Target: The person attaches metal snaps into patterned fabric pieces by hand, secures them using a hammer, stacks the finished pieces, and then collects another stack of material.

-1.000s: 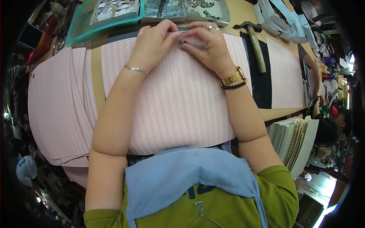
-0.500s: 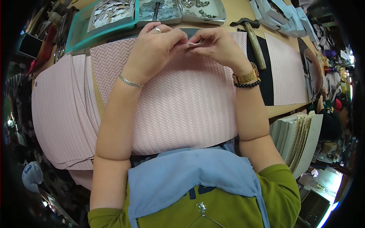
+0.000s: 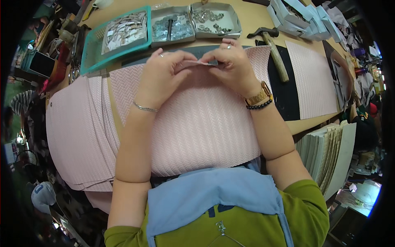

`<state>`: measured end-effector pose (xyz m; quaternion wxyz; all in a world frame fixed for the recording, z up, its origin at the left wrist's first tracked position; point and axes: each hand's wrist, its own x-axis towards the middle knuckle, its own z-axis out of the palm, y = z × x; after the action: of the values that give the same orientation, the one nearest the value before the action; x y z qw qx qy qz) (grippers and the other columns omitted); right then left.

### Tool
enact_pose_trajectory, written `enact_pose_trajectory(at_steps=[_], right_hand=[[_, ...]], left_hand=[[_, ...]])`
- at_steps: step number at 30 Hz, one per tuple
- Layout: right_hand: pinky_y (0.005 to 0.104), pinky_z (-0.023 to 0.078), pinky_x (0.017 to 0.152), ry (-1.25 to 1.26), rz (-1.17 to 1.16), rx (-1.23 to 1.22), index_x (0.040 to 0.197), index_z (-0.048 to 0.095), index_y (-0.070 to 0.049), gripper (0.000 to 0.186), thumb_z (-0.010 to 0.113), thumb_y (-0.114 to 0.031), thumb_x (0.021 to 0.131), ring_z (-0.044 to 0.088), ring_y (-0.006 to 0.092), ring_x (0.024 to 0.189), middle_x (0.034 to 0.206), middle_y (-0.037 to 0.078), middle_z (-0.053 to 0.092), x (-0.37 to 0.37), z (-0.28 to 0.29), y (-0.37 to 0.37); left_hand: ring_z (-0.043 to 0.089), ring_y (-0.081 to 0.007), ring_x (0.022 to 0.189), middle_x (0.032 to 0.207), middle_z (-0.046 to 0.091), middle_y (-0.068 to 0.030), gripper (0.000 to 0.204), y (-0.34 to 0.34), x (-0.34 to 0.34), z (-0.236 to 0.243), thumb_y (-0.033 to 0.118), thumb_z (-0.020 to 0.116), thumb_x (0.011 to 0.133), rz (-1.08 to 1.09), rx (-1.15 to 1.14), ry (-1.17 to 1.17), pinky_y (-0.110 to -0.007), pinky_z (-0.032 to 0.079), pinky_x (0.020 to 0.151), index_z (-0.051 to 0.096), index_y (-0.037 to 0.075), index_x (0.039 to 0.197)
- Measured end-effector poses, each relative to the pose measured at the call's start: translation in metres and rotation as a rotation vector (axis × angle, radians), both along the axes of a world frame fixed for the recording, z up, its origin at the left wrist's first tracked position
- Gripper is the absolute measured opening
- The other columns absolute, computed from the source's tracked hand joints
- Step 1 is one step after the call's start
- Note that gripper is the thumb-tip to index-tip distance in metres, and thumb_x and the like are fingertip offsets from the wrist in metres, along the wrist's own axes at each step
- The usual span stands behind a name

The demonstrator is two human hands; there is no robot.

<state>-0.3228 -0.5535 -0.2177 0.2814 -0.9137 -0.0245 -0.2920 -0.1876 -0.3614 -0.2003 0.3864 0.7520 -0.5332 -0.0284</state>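
Both hands are at the far edge of a pink sheet with a woven herringbone pattern [image 3: 201,131], which lies across the table. My left hand [image 3: 164,74] has its fingers closed on the raised edge. My right hand [image 3: 228,68] pinches that same edge just to the right, fingertips close to the left hand's. The edge bends up between them; anything small under the fingertips is hidden. A dark mat [image 3: 282,103] shows under the sheet, with a wooden-handled hammer [image 3: 277,61] resting to the right.
Beyond my hands stand a teal basket [image 3: 88,57] and boxes of small metal parts [image 3: 216,18]. More pink sheets [image 3: 74,136] are piled left, another [image 3: 312,82] lies right. White boxes [image 3: 288,16] sit back right, stacked boards [image 3: 329,156] below. A person [image 3: 362,131] is at the right edge.
My hands have shifted along and come together at the sheet's far edge, lifting it into a bend. The small dark piece seen at my right fingertips is hidden now. The whole view sits slightly lower.
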Motion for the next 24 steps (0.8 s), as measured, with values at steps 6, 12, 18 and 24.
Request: enact_pose_trajectory(at_steps=[6, 12, 18, 24], right_hand=[[0.0513, 0.041, 0.114, 0.053, 0.076, 0.041, 0.094, 0.074, -0.015, 0.023, 0.082, -0.006, 0.075, 0.063, 0.02, 0.076, 0.077, -0.001, 0.067, -0.003, 0.008, 0.003], [0.047, 0.053, 0.095, 0.18, 0.017, -0.012, 0.098, 0.071, -0.014, 0.02, 0.077, -0.01, 0.079, 0.072, 0.0263, 0.085, 0.084, 0.005, 0.073, -0.01, 0.06, 0.009], [0.0397, 0.055, 0.065, -0.192, -0.189, -0.363, 0.102, 0.076, -0.015, 0.015, 0.074, -0.011, 0.088, 0.07, 0.0291, 0.071, 0.083, 0.009, 0.074, -0.03, 0.165, -0.007], [0.0329, 0.056, 0.081, -0.38, -0.066, -0.522, 0.116, 0.08, -0.01, 0.032, 0.073, 0.003, 0.087, 0.075, 0.02, 0.089, 0.106, 0.008, 0.081, -0.109, 0.201, 0.025]], left_hand=[[0.074, -0.0188, 0.097, 0.098, 0.078, -0.0012, 0.02, 0.002, 0.0, -0.007, 0.006, 0.077, 0.085, -0.017, 0.026, -0.004, -0.056, 0.026, 0.124, 0.076, 0.014, 0.103], [0.074, -0.0251, 0.092, 0.092, 0.078, -0.0058, 0.024, 0.005, 0.0, 0.024, 0.005, 0.07, 0.085, 0.009, 0.087, -0.016, -0.057, 0.034, 0.119, 0.076, 0.014, 0.105], [0.074, -0.0198, 0.083, 0.089, 0.076, -0.0092, 0.027, 0.014, 0.005, 0.158, -0.003, 0.067, 0.08, 0.282, -0.004, -0.534, -0.033, 0.056, 0.075, 0.077, 0.011, 0.1], [0.072, -0.0207, 0.089, 0.097, 0.078, -0.0073, 0.019, 0.062, -0.092, 0.223, -0.002, 0.076, 0.085, 0.11, -0.367, -0.889, -0.032, 0.055, 0.078, 0.078, 0.005, 0.103]])
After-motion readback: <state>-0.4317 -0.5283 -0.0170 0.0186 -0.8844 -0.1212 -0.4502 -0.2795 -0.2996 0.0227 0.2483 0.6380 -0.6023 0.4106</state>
